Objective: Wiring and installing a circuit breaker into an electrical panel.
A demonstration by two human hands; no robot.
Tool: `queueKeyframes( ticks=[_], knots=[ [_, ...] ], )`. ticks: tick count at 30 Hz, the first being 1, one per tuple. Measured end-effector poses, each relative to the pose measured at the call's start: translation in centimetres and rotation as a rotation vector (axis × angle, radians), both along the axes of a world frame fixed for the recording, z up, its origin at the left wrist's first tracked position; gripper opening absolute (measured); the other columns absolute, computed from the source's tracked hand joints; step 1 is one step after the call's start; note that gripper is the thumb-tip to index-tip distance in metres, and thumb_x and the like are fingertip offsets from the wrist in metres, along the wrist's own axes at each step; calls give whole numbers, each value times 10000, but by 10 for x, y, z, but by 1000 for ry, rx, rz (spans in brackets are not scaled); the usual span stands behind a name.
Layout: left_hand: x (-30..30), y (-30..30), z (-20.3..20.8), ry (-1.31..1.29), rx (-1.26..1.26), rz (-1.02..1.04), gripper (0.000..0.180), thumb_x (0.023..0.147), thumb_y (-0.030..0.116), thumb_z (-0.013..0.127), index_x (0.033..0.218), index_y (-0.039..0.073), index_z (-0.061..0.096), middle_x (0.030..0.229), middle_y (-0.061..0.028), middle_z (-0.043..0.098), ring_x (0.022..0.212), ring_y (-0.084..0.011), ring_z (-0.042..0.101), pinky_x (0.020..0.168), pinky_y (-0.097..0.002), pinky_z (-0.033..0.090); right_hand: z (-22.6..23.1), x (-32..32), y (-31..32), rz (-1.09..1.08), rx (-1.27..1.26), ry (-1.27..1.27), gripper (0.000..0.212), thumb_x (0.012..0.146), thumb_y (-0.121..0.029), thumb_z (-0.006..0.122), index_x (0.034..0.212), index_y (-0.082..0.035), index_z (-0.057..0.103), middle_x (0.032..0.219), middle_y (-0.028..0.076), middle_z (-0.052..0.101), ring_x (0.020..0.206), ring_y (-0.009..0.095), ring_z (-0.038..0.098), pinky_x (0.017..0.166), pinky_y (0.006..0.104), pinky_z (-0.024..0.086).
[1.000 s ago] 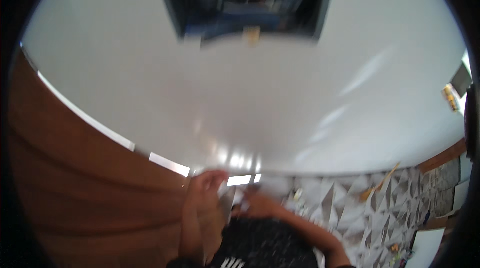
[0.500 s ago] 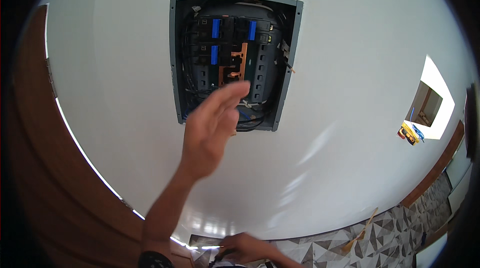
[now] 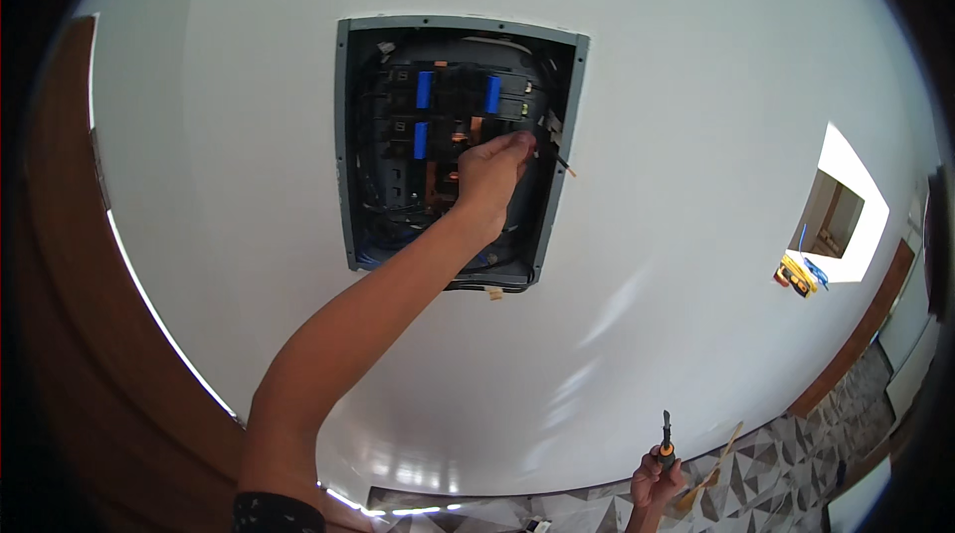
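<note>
Set into the wall is a grey electrical panel box (image 3: pixel 342 150) with black circuit breakers that have blue switches (image 3: pixel 424 90), copper bus bars (image 3: pixel 431 185) and dark wiring. My left hand (image 3: pixel 487 175) reaches inside, its fingers drawn together at the right-hand side below the upper right breaker. What the fingertips touch is hidden. Just right of them, a black wire with a bare copper end (image 3: pixel 565 167) pokes over the box edge. Low on the right, my right hand (image 3: pixel 657 481) grips a screwdriver (image 3: pixel 667 439) with a dark and orange handle, its shaft pointing up.
A square opening (image 3: pixel 863 235) in the wall at right holds a yellow tool, apparently a meter (image 3: pixel 796 276), with blue wire beside it. A brown wooden door (image 3: pixel 60 284) stands on the left. A broom (image 3: pixel 708 478) lies low over the patterned tile floor (image 3: pixel 761 468).
My left hand has moved up and right into the panel, its fingers closing together. My right hand has risen from the bottom middle to the lower right, now showing the screwdriver.
</note>
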State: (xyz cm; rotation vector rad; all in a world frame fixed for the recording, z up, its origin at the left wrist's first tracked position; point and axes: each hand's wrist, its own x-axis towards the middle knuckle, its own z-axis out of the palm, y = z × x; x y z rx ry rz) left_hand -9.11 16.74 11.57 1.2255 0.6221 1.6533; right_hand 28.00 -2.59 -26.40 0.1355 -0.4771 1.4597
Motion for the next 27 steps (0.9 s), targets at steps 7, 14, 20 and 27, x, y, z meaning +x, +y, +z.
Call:
queueKeyframes(
  ticks=[7, 14, 20, 27],
  knots=[
    [29, 12, 22, -240, -111, 104, 194, 867, 172, 735, 1032, 74, 710, 1003, -21, 673, 945, -144, 589, 874, -308, 449, -2, -19, 7, 6, 84, 22, 409, 963, -210, 575, 1291, 27, 517, 1150, 224, 613, 770, 181, 509, 610, 235, 458],
    [20, 32, 27, 65, -185, 290, 380, 886, 272, 634, 1122, -23, 669, 1201, -170, 641, 1115, -279, 583, 978, -407, 427, 5, -57, 18, 58, 65, 143, 413, 979, -209, 554, 1284, 67, 529, 1153, 194, 594, 782, 166, 498, 630, 226, 459],
    [10, -1, 51, 426, -307, 73, 291, 953, 303, 499, 1056, 43, 578, 985, -123, 607, 983, -246, 545, 1024, -422, 371, -2, -60, 10, 74, 79, 200, 430, 998, -235, 531, 1274, 94, 527, 1135, 177, 582, 794, 157, 511, 654, 209, 475],
    [18, -7, 30, 603, -1, 570, 376, 962, 286, 469, 857, -36, 633, 809, -183, 658, 808, -262, 628, 769, -412, 454, 1, -64, 10, 96, 91, 347, 434, 988, -201, 540, 1352, 29, 495, 1201, 187, 565, 848, 176, 539, 708, 227, 509]
  ],
)
